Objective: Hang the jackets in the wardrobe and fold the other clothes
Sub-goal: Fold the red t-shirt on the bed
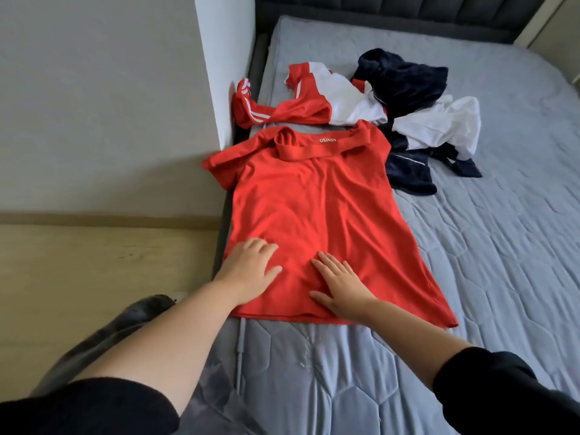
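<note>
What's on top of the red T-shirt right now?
Only the left hand and right hand, resting on the lower half of the red T-shirt. They cover the cloth beneath the palms; whether anything lies under the shirt cannot be seen.

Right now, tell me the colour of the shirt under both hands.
Red shirt with white lettering; head view.

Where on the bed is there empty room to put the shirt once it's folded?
The mattress is bare right of the red shirt, nearer than the clothes pile, and also between the pile and the headboard. It is crowded by the wall, where shirt and pile lie.
</note>
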The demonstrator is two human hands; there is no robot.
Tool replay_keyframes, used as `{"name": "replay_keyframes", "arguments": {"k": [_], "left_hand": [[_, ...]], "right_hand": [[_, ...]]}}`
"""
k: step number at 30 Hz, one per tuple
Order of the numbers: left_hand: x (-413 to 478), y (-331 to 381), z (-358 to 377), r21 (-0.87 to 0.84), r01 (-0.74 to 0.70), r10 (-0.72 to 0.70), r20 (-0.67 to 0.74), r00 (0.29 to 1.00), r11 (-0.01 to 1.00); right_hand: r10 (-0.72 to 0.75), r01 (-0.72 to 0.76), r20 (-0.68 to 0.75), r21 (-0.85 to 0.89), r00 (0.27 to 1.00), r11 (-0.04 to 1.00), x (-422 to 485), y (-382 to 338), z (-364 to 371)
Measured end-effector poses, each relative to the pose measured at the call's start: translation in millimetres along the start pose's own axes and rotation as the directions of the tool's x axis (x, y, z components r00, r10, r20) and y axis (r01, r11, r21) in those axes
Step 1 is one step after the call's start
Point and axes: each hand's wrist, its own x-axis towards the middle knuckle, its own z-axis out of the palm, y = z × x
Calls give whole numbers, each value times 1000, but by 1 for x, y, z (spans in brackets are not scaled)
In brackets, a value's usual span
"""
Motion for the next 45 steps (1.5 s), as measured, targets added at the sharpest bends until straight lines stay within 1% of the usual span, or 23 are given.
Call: {"name": "replay_keyframes", "arguments": {"k": [2, 4, 5, 8, 13, 16, 20, 24, 26, 27, 29, 30, 31, 32, 33, 34, 35, 36, 37, 38, 40, 43, 45], "left_hand": [[-10, 29, 7, 2, -121, 115, 301, 947, 993], [-17, 52, 14, 117, -190, 111, 487, 866, 975], [-19, 61, 17, 181, -211, 97, 492, 865, 961], [-16, 77, 10, 339, -205, 90, 327, 941, 918], [-16, 65, 1, 301, -42, -58, 317, 947, 953], [-18, 51, -4, 99, 88, -119, 387, 914, 991], [-23, 47, -9, -98, 192, -101, 580, 809, 976], [-24, 52, -11, -97, 198, -58, 751, 657, 975], [-27, 56, -11, -98, 287, -68, 853, 518, 953], [-28, 59, -11, -119, 379, -42, 920, 389, 918], [-30, 62, -11, -130, 525, 63, 988, 144, 841], [-30, 63, -9, -140, 565, 72, 987, 142, 813], [-29, 64, -7, -176, 591, 46, 972, 229, 787], [-27, 64, -5, -253, 602, 1, 922, 386, 758], [-24, 64, -4, -345, 583, -67, 819, 569, 735], [-21, 61, -2, -409, 519, -150, 659, 737, 751], [-18, 56, 0, -403, 411, -218, 444, 869, 818], [-17, 49, 2, -299, 297, -234, 231, 944, 907], [-18, 43, 5, -159, 216, -199, 116, 973, 964], [-20, 37, 9, -42, 172, -166, 117, 979, 984], [-24, 28, 17, 79, 158, -173, 263, 949, 984], [-27, 21, 29, 123, 184, -213, 293, 932, 975], [-24, 21, 29, 128, 249, -272, 214, 938, 960]], "right_hand": [[-49, 52, 67, -48, 997, 997, -23, 3, 2], [-60, 76, 131, -126, 990, 989, -39, 6, 4], [-58, 83, 134, -190, 989, 978, -45, 6, 5], [3, 8, 32, -363, 999, 932, -57, 5, 4], [127, -144, -70, -349, 989, 926, -60, 9, -13], [197, -192, -19, -338, 980, 921, -48, 9, -33], [226, -113, 248, -399, 942, 910, -40, 0, -42], [202, 23, 469, -429, 860, 903, -42, -2, -38], [240, 20, 563, -414, 791, 910, -43, -5, -35], [268, -6, 635, -384, 724, 923, -43, -6, -33], [300, -132, 810, -271, 503, 953, -43, -11, -33], [281, -228, 873, -202, 400, 952, -41, -13, -36], [237, -326, 900, -115, 366, 938, -40, -15, -39], [185, -399, 881, 5, 436, 917, -37, -17, -42], [151, -437, 794, 156, 589, 886, -35, -19, -43], [181, -425, 611, 282, 771, 860, -31, -18, -42], [238, -354, 348, 319, 907, 879, -29, -15, -40], [283, -293, 77, 244, 956, 924, -29, -9, -35], [291, -280, -120, 101, 949, 955, -33, -2, -29], [282, -295, -192, -45, 940, 954, -41, 7, -21], [360, -382, -144, -179, 922, 907, -58, 26, 0], [572, -582, -184, 4, 799, 814, -58, 31, 14], [555, -561, -269, 64, 787, 825, -43, 17, 14]]}}
